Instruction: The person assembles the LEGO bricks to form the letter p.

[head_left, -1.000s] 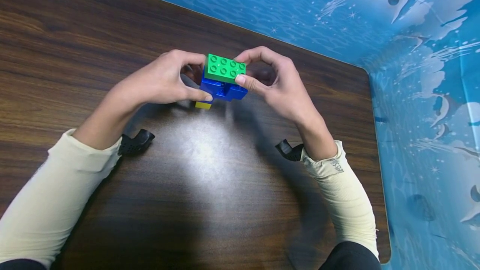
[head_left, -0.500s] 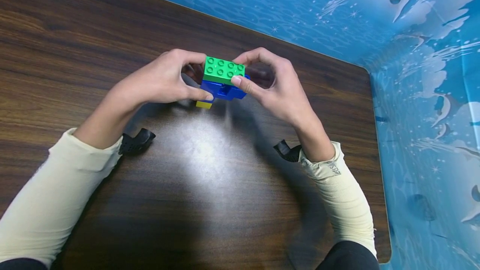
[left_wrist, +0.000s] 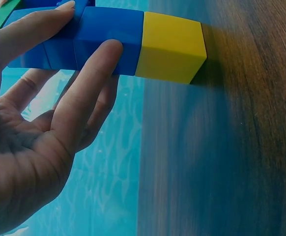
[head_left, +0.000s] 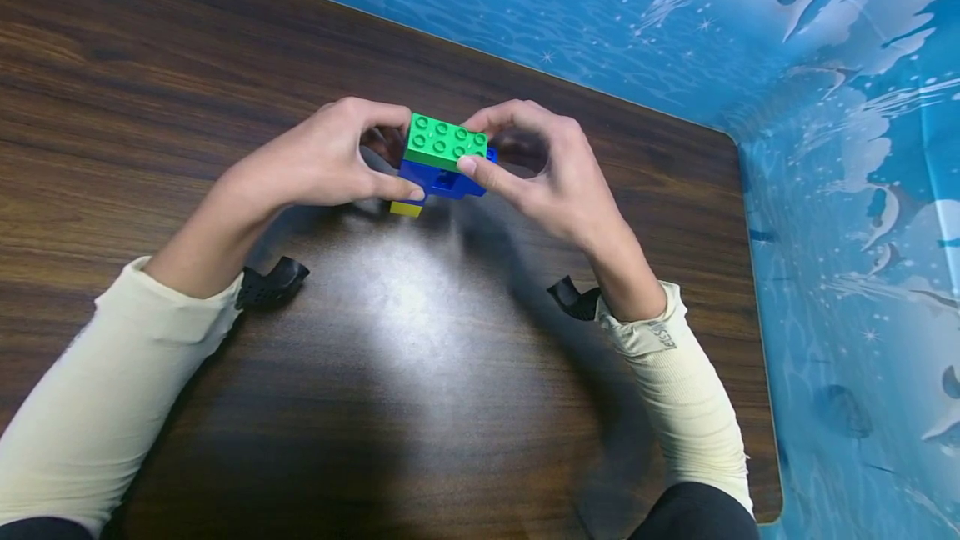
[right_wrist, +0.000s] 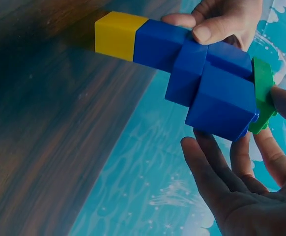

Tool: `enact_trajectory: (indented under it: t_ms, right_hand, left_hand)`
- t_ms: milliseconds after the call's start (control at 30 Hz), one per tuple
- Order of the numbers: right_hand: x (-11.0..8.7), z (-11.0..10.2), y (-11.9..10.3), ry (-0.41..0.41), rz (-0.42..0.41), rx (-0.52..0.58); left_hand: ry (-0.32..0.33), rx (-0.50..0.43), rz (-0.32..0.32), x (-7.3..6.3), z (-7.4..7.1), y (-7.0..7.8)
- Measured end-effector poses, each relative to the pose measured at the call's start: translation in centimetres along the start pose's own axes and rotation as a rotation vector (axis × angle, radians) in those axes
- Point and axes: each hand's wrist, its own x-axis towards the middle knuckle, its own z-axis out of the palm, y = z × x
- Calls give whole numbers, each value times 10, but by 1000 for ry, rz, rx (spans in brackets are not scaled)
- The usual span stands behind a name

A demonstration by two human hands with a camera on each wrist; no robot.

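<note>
A stack of toy building bricks stands upright near the far side of the table, its yellow brick at the bottom. Above that come several blue bricks, stepped out toward the right. My left hand grips the blue part between thumb and fingers. On top lies a green brick with two rows of studs. My right hand pinches its right end, thumb in front and index finger behind. In the right wrist view, blue studs show beside the green brick. Whether it is pressed fully down I cannot tell.
The dark wooden table reflects a bright light patch. A blue curtain with dolphins borders its far and right sides. Black camera mounts stick out from both sleeve cuffs.
My right hand and the green brick have shifted slightly left and toward me, uncovering a blue stud on the right. The left hand and the lower bricks have barely moved.
</note>
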Motion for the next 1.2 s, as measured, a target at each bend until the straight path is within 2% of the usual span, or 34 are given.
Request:
enact_trajectory:
  t_ms: [467,733,1200]
  right_hand:
    - [3,-3,-2,-35,-64,-94]
    - [4,-5,-4,-50,-53,-98]
    - [-7,7,5,38,-28,-91]
  left_hand:
    - [-4,7,-9,0,1,0]
    - [-6,6,-14,0,1,0]
    - [4,21,-3,1,4,-1]
